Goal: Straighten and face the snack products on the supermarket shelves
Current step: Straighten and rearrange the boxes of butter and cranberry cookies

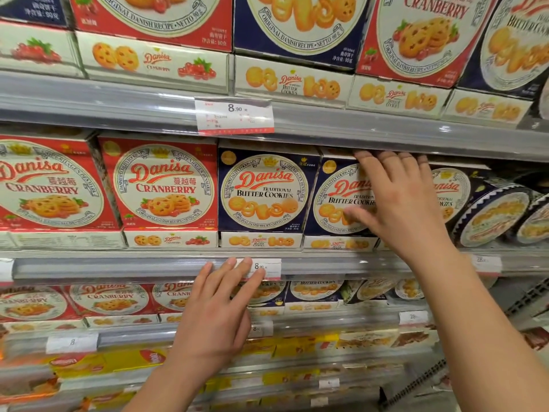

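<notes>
Box [335, 200] half hidden behind right hand [398, 203].

The Danisa butter cookie boxes [264, 191] and cranberry boxes [163, 185] look like smooth printed cardboard with slight sheen. Shelf-edge strips [118, 267] are glossy clear plastic over grey; price labels [234, 114] are matt paper.
</notes>
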`<state>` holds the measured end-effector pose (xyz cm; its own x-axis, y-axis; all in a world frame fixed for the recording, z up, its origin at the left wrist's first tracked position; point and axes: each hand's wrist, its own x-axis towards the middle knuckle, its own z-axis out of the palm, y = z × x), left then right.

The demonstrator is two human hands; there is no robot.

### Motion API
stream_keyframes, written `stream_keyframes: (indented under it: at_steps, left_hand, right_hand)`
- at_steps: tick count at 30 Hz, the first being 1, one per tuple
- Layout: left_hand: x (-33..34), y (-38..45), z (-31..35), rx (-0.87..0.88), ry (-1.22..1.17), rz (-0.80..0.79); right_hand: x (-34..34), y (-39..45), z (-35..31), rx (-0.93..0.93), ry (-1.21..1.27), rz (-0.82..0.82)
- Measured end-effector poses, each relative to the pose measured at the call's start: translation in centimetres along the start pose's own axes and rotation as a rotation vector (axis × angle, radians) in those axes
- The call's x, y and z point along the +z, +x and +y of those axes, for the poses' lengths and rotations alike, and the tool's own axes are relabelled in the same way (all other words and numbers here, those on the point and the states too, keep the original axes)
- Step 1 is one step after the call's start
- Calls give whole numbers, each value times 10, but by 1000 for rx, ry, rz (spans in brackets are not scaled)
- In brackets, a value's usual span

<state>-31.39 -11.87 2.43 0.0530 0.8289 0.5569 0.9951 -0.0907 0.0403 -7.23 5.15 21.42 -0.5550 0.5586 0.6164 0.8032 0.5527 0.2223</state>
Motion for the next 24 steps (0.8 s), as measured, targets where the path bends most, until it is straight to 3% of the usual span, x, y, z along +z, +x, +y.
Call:
stream_keyframes:
  at_steps: [6,10,12,17,24]
  left_hand:
    - [-13,6,3,-10,36,4]
    - [-33,24,-2,13,-108,266]
    - [-54,42,-2,42,-129,406]
    - [-125,101,0,30,-32,633]
    - [-140,135,-4,-44,38,574]
  right_hand:
    - [-8,-16,1,-21,49,76]
    - [-7,-36,5,-60,192,518]
    - [-8,-37,9,-62,215,615]
    - [-36,-9,19,-76,217,675]
    - [-101,61,35,-105,207,664]
